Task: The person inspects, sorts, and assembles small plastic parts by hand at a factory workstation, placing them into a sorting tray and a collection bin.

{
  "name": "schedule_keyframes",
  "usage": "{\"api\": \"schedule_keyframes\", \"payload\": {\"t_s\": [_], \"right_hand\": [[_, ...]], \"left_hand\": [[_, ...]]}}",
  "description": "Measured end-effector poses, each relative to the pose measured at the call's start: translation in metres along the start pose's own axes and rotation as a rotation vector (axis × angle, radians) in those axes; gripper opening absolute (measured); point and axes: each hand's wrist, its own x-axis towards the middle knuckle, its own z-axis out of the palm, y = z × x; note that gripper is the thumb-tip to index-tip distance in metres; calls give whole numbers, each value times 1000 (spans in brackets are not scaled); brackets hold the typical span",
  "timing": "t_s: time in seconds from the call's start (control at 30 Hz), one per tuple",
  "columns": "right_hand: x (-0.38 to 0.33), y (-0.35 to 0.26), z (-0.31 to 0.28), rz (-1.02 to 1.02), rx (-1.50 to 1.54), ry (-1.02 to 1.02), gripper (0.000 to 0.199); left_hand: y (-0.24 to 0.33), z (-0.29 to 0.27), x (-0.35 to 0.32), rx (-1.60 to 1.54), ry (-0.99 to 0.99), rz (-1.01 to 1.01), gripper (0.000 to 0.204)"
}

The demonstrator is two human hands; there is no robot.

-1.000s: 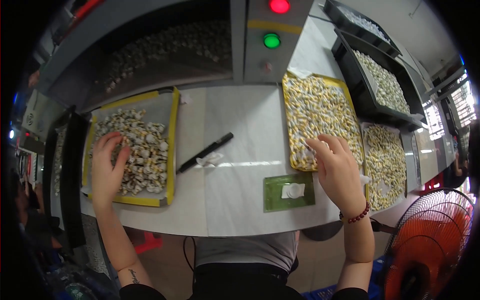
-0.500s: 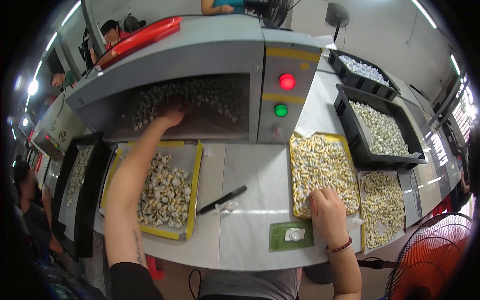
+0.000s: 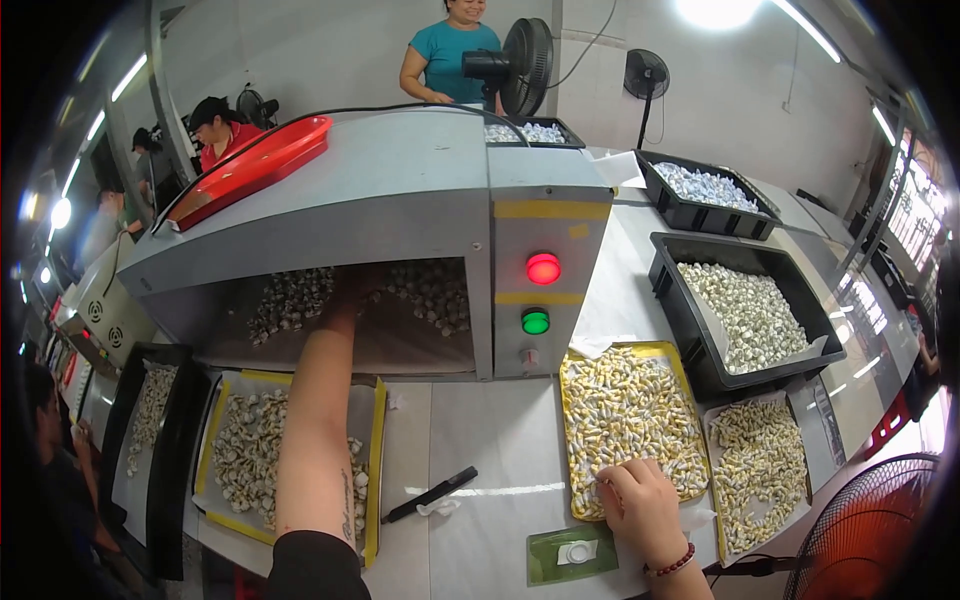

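Observation:
My left hand (image 3: 350, 287) reaches deep into the opening of a grey box-shaped machine (image 3: 340, 215). It is among a heap of small rounded pieces (image 3: 290, 303), and its fingers are lost in the shade. Below that forearm, a yellow-rimmed tray (image 3: 374, 440) holds similar whitish pieces. My right hand (image 3: 642, 510) rests at the near edge of another yellow-rimmed tray (image 3: 566, 440), full of small yellow-and-white pieces (image 3: 635, 415). Its fingers are curled in; whatever they hold is hidden. Beside it lies a green pad (image 3: 545, 562) with a small round white object (image 3: 577, 552).
A black pen-like tool (image 3: 430, 495) lies mid-table. Black crates (image 3: 740, 375) of small pieces stand at the right, behind a paper-lined tray (image 3: 755, 480). A long black bin (image 3: 165, 480) is at the left. An orange fan (image 3: 865, 540) stands lower right. A person (image 3: 455, 60) stands behind the machine.
The view has tilted up, so everything sits lower. My left arm has pushed farther into the machine, and the heap has a gap around it. My right hand stays at its tray's near edge.

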Motion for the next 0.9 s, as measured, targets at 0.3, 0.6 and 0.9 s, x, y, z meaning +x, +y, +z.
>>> {"api": "schedule_keyframes", "payload": {"t_s": [0.3,0.6,0.9], "right_hand": [[1,0,-4,-8,44,-38,7],[-1,2,-3,-16,8,-27,7],[-2,5,-1,-20,37,-19,9]], "left_hand": [[41,-32,-53,-230,-333,129,58],[65,-86,-80,-193,-353,197,44],[89,-2,0,-427,-85,195,42]]}}
